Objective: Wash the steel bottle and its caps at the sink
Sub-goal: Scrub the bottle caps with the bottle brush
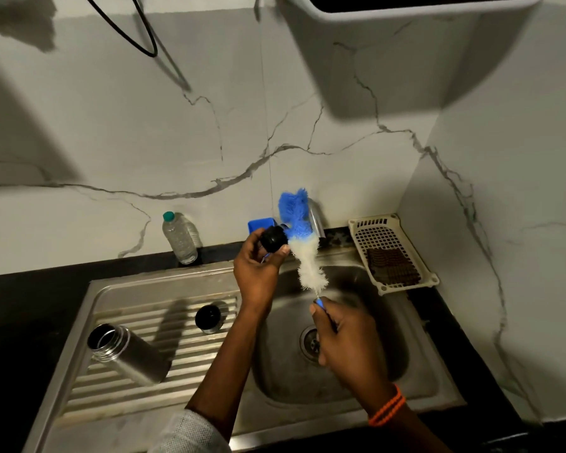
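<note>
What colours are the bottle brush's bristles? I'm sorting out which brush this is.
Blue at the tip, white lower down on the bottle brush, seen clearly in the head view.

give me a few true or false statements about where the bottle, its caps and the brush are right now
1. The left hand holds a black cap. True.
2. The steel bottle stands in the sink basin. False: it is on the ribbed drainboard, left of the basin.
3. The right hand grips the bottle brush by its handle. True.
4. The second cap is inside the white basket. False: it sits on the drainboard; the basket holds a dark cloth.
5. The steel bottle is capped. False: its mouth is open.
</note>
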